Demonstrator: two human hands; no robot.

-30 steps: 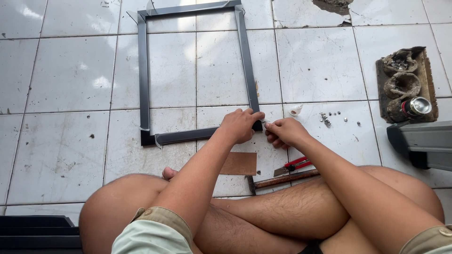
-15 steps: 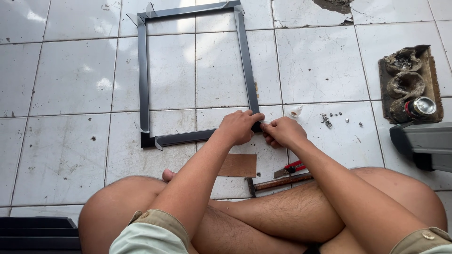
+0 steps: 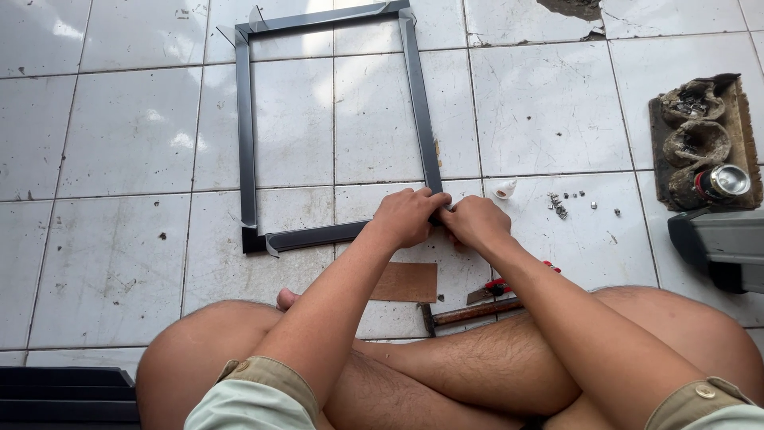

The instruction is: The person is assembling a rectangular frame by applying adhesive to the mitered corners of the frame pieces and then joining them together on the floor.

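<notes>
White floor tiles; rectangular dark metal frame, probably light but stiff, is pinched at its near-right corner by left hand and right hand.

My left hand and right hand rest on a dark grey, near-black rectangular frame. Beneath it, the floor tiles are off-white, mottled with grey smudges and dark specks, divided by thin dark grout lines. A plain brown cardboard piece lies near my legs. The hammer has a brown handle; the pliers show red grips. My shorts are pale green with khaki hems.
</notes>
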